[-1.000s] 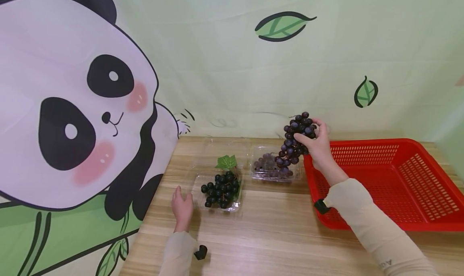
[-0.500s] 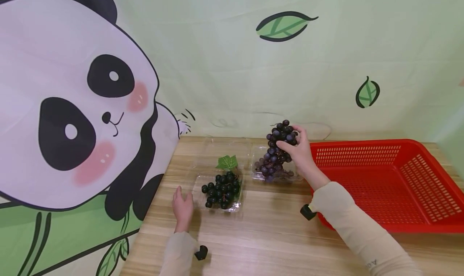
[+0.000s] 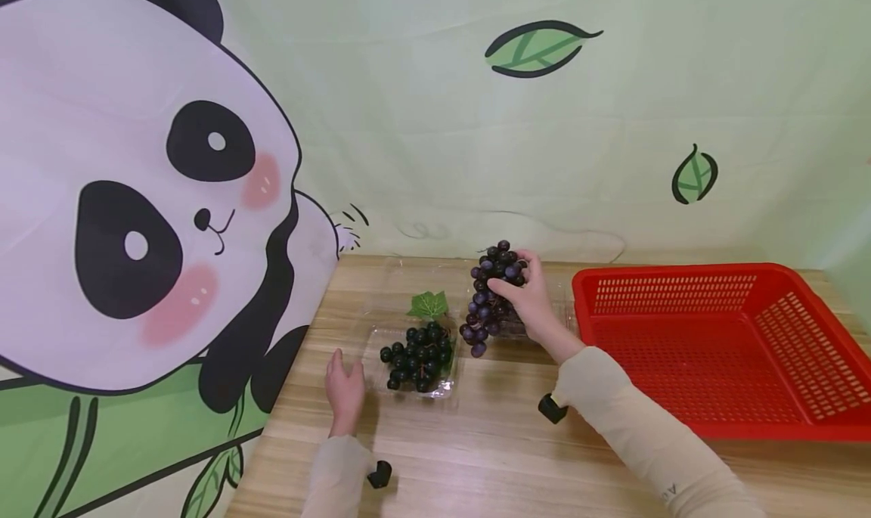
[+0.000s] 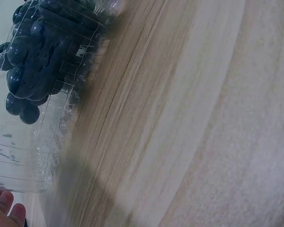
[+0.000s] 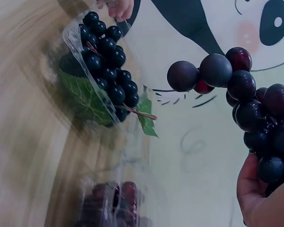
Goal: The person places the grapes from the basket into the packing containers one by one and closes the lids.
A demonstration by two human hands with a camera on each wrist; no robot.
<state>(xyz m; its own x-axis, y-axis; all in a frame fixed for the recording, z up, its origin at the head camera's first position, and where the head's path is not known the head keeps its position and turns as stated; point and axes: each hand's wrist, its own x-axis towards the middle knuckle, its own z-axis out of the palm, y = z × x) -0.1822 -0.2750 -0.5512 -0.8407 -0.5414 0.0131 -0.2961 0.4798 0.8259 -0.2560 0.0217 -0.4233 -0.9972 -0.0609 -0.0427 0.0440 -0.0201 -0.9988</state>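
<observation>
My right hand [image 3: 534,299] holds a bunch of purple grapes [image 3: 485,306] from its right side, thumb across the front. The bunch hangs over a second clear plastic box and mostly covers it; through the right wrist view, that box [image 5: 109,208] shows more dark grapes inside. To the left, a clear plastic box [image 3: 445,389] with its lid folded back contains a bunch of blackish-green grapes [image 3: 420,355] and a green leaf [image 3: 427,304]. Beside that box's left side is my left hand [image 3: 345,389], fingers loosely extended and holding nothing. Its fingertips [image 4: 16,213] are right at the box's end.
A large red plastic basket [image 3: 680,420] stands on the right of the wooden table [image 3: 476,450]. Behind the table hangs a cloth backdrop [image 3: 422,125] printed with a panda and leaves.
My right hand has carried the purple grapes left and slightly down, from beside the red basket to over the second box. The left hand stays in place.
</observation>
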